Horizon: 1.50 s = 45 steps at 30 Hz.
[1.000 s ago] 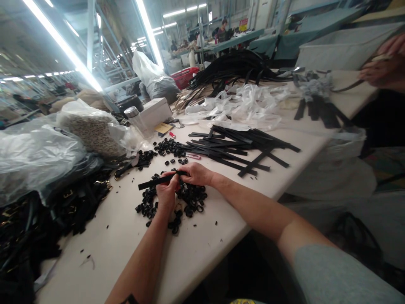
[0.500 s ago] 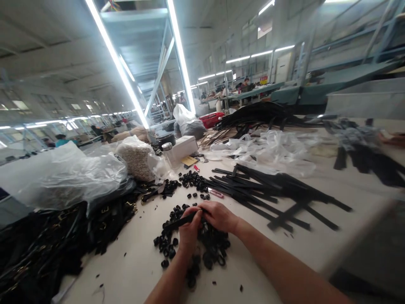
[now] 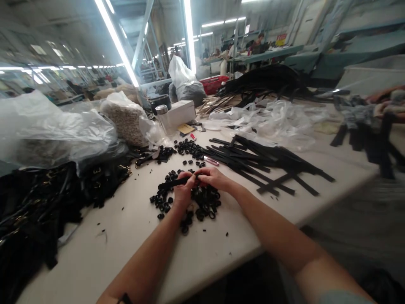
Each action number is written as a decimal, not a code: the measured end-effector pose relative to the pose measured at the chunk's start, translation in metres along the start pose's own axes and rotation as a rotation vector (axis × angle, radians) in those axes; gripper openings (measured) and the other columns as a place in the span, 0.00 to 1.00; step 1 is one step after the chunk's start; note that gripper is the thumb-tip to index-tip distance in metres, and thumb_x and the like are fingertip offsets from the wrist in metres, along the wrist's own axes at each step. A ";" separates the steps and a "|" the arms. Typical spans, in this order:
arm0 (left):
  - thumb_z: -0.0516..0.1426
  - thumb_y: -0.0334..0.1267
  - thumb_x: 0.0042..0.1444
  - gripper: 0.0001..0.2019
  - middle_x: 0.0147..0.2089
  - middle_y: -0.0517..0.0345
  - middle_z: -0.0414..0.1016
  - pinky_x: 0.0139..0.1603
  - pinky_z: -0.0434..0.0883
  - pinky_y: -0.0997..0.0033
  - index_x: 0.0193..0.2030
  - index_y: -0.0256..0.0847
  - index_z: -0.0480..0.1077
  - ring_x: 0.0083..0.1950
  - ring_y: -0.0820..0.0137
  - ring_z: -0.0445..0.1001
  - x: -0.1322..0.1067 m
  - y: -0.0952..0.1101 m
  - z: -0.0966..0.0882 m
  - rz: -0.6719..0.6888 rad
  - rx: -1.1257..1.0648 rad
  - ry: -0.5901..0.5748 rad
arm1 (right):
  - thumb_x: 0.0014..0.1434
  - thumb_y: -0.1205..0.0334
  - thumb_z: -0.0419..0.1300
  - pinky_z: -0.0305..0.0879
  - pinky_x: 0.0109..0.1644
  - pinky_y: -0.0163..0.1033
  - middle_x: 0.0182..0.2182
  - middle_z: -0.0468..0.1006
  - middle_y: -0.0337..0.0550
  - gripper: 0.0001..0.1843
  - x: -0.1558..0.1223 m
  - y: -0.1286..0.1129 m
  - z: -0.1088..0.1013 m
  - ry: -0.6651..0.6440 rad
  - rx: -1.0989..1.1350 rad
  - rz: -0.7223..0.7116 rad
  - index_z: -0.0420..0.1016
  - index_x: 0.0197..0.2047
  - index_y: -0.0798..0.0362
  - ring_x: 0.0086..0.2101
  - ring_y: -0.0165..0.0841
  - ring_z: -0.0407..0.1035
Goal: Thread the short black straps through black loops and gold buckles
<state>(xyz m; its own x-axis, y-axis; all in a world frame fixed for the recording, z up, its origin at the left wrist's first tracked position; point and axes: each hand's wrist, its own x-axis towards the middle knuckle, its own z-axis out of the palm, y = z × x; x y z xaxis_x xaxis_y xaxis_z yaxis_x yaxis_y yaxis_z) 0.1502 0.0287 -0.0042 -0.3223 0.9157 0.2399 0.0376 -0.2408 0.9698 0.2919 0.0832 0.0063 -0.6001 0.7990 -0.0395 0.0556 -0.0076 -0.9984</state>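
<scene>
My left hand (image 3: 182, 193) and my right hand (image 3: 212, 177) meet over a heap of small black loops (image 3: 202, 200) on the white table (image 3: 133, 236). Both pinch the same short black strap (image 3: 172, 183), which sticks out to the left of my left hand. My fingers are curled closed around its right end. A second cluster of black loops (image 3: 189, 148) lies farther back.
Long black straps (image 3: 262, 160) are spread to the right of my hands. Black buckled straps (image 3: 47, 198) pile up at the left under clear plastic bags (image 3: 53, 131). A white box (image 3: 181, 112), a metal cup (image 3: 162, 114) and crumpled plastic (image 3: 272, 120) stand behind. Another person's hand (image 3: 387, 99) shows far right.
The camera swung up and back down; my hands kept the strap over the loop heap, hardly shifting. The other person's hand at the far right moved lower.
</scene>
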 end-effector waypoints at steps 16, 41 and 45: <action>0.65 0.42 0.47 0.10 0.26 0.60 0.72 0.30 0.69 0.71 0.31 0.40 0.72 0.27 0.70 0.71 0.007 -0.007 -0.003 -0.015 -0.021 -0.046 | 0.58 0.62 0.54 0.66 0.30 0.32 0.28 0.77 0.40 0.10 -0.003 -0.001 -0.001 0.072 -0.372 -0.187 0.75 0.38 0.55 0.26 0.28 0.70; 0.66 0.53 0.43 0.26 0.41 0.50 0.78 0.38 0.73 0.70 0.45 0.37 0.76 0.39 0.68 0.75 0.082 0.000 0.026 -0.206 0.007 -0.391 | 0.58 0.55 0.58 0.65 0.26 0.29 0.22 0.74 0.37 0.12 0.018 0.007 -0.032 0.450 0.183 -0.222 0.70 0.33 0.57 0.20 0.23 0.68; 0.65 0.51 0.47 0.26 0.34 0.57 0.76 0.36 0.72 0.72 0.49 0.37 0.75 0.32 0.73 0.73 0.059 -0.007 0.056 -0.210 -0.170 -0.351 | 0.57 0.51 0.60 0.64 0.25 0.28 0.20 0.72 0.35 0.16 0.016 0.007 -0.028 0.398 0.259 -0.236 0.71 0.35 0.58 0.20 0.23 0.66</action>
<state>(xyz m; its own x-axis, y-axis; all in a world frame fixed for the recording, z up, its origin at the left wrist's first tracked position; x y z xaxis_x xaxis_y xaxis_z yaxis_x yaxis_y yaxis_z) 0.1844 0.1020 0.0057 0.0357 0.9971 0.0674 -0.1597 -0.0609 0.9853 0.3048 0.1131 0.0000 -0.2202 0.9630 0.1555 -0.2738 0.0920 -0.9574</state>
